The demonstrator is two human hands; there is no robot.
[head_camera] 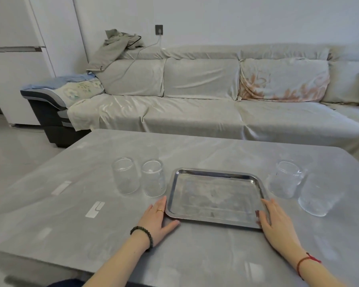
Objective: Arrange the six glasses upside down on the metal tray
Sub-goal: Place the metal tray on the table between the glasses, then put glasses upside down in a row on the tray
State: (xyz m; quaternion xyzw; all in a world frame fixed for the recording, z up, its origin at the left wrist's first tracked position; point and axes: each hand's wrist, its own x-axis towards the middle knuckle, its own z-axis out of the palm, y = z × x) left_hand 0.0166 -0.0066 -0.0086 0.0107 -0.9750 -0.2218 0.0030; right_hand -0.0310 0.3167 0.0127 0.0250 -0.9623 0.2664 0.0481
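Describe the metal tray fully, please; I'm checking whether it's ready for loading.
The metal tray is a shallow, roughly square pan of shiny, reflective steel with rounded corners and a raised, rolled rim. It lies flat on the grey table, and nothing lies in it. The left hand rests against its near left corner and the right hand against its near right corner, fingers flat along the sides. Clear glasses stand on either side, apart from it.

Premises were a home living room: a long cloth-covered sofa [216,104] stood against the wall, a grey coffee table [91,204] before it, a jacket [114,48] draped over the backrest.
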